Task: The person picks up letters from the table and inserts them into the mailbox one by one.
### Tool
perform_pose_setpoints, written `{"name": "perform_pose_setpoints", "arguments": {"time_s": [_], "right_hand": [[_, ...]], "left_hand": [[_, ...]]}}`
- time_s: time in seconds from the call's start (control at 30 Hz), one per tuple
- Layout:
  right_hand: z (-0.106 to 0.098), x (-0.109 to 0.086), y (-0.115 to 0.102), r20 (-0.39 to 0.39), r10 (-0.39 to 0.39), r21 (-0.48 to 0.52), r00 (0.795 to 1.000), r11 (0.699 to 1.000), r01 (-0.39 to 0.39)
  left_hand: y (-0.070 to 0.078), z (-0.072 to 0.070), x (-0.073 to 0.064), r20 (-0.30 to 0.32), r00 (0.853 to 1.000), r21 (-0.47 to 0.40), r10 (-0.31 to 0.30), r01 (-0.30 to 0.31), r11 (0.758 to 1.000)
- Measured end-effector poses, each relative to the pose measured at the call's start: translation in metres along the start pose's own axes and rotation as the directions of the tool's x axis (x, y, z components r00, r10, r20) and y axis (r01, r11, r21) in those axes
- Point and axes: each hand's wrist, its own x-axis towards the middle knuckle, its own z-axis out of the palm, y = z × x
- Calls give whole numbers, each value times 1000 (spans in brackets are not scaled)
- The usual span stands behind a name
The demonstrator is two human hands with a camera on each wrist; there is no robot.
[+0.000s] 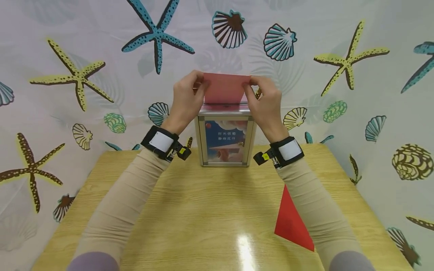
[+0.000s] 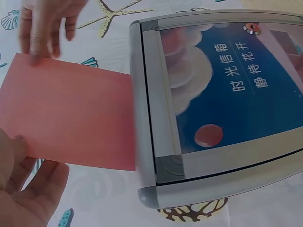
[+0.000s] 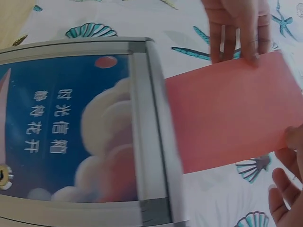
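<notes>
A red envelope-like sheet of paper (image 1: 225, 89) stands upright at the top of a silver-framed mailbox (image 1: 200, 141). My left hand (image 1: 187, 95) pinches its left edge between thumb and fingers. At the opposite edge, my right hand (image 1: 266, 98) pinches it in the same way. Both wrist views show the sheet's lower edge right at the box's top, with that edge partly hidden by the frame. The box front carries a blue picture panel (image 2: 222, 90) with white characters and a small round lock (image 2: 252, 29).
A second red paper piece (image 1: 292, 222) lies on the wooden table (image 1: 203, 210), partly covered by the right forearm. Behind the table hangs a white cloth (image 1: 112, 22) printed with starfish and shells. The mailbox stands at the table's back edge.
</notes>
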Motion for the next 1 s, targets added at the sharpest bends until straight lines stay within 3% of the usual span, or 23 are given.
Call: {"name": "perform_pose_setpoints", "arguments": {"time_s": [0.13,0.33,0.63,1.0], "right_hand": [[-3,9,-6,-65,-36,52,997,998,40],[-4,13,-9,-89,-87,53,992,994,92],[-1,1,4,-29,-82,-29,996,996,81],[1,-1,12,-12,-50,-42,999,998,50]], "left_hand": [[-3,1,-2,18,1000,7,-14,13,1000],[-6,3,-2,28,1000,9,-12,12,1000],[2,3,3,9,1000,-35,27,-26,999],[1,6,4,67,998,32,9,-12,999]]}}
